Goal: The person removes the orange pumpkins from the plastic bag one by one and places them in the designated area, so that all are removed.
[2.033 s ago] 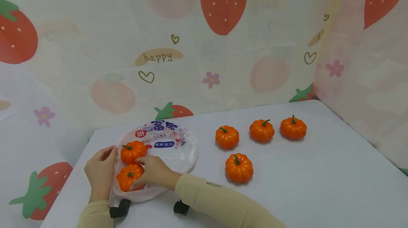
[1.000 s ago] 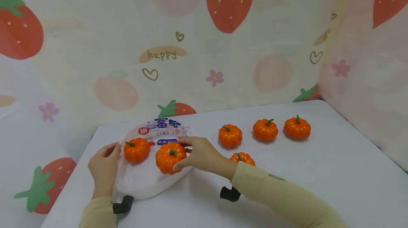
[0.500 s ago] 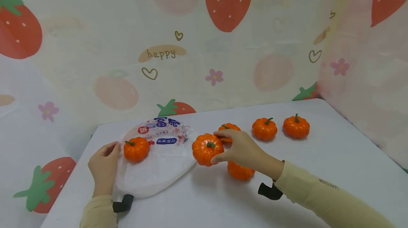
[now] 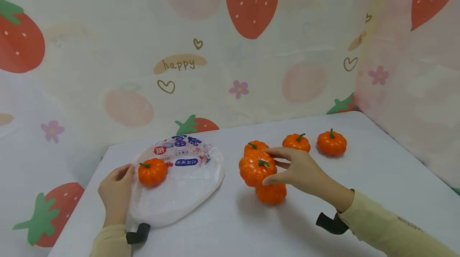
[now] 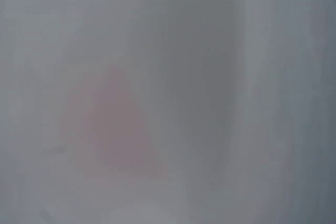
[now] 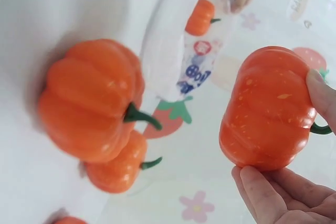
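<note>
My right hand [image 4: 305,171] grips a small orange pumpkin [image 4: 256,171] between thumb and fingers, held above the table. In the right wrist view that pumpkin [image 6: 268,109] shows pale flecks and a green stem. Behind and below it stand two more pumpkins, one nearer [image 4: 271,194] and one farther [image 4: 256,145], both partly hidden. On the left, my left hand [image 4: 115,191] pinches the edge of a white printed plastic bag [image 4: 179,193]. Within the bag's outline sits another pumpkin [image 4: 152,172]. The left wrist view is a pale blur, probably the bag close up.
Two further pumpkins stand at the back right of the white table [image 4: 359,193]: one partly behind my right hand [image 4: 296,142], the other farther right [image 4: 331,143]. A strawberry-printed cloth [image 4: 251,69] hangs behind the table. Dark wrist camera mounts [image 4: 332,223] stick out from my sleeves.
My right hand has lifted the pumpkin from the bag and carried it right, to over the pumpkins in the middle. The left hand stays at the bag's edge.
</note>
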`<state>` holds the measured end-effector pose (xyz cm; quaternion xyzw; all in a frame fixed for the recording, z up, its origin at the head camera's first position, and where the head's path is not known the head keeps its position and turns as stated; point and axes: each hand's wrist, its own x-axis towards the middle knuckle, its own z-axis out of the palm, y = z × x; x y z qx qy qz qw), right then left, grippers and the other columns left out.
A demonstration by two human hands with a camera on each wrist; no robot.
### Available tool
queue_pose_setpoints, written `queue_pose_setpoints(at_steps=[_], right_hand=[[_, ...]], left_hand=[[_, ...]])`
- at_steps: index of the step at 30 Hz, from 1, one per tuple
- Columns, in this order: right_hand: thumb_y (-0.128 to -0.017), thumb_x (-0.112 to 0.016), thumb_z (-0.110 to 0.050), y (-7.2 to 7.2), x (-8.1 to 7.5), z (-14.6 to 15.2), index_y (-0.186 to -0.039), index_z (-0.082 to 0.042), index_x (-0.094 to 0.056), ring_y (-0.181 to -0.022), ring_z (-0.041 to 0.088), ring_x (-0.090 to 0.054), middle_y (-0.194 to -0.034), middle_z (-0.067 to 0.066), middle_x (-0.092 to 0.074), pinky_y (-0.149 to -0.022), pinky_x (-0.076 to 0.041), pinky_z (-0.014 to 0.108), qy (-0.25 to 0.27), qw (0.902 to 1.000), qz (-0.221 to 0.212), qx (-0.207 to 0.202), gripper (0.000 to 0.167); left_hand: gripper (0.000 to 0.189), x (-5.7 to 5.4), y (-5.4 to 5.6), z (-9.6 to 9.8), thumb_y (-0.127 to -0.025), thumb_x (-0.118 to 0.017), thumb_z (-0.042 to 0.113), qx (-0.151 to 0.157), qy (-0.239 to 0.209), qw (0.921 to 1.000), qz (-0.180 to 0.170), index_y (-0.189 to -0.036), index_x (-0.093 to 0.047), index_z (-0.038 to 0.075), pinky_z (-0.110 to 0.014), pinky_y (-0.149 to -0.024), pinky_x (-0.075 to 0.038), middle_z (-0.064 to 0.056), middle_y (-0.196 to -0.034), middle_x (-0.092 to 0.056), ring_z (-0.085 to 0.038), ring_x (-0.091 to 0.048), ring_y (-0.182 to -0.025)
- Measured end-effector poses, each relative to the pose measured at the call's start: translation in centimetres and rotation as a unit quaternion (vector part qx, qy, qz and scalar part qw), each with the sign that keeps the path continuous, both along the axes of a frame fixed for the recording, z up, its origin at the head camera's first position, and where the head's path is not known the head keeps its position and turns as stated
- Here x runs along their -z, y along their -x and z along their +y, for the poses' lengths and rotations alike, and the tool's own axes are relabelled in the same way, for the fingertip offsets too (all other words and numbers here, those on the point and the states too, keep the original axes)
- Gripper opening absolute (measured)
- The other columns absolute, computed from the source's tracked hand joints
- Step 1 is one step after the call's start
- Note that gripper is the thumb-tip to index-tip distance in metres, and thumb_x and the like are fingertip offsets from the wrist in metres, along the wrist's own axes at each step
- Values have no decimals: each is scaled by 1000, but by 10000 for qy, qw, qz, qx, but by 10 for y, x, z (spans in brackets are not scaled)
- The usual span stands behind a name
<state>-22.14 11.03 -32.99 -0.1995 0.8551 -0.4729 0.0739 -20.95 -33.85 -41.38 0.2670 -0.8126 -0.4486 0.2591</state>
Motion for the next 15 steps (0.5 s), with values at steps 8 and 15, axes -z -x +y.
queue_pose_setpoints(at_steps=[8,15], right_hand=[[-72,-86,-44,-7,3,33,-140,-2,-55,-128,39,-58,-144,18,-55,-94,-58,39,-360,9988,60,320,86],[-73,-86,-41,-11,10,58,-138,1,-55,-125,39,-60,-142,22,-56,-94,-57,36,-481,9966,280,603,84]], left_hand=[[46,0,1,1,-100,-54,43,13,-143,9999,-7,-126,-68,8,-49,-113,-44,-16,-128,-68,-27,-55,-125],[50,1,1,2,-99,-53,47,62,-248,9996,-84,-129,-67,9,-51,-116,-40,-15,-131,-66,-28,-52,-129]])
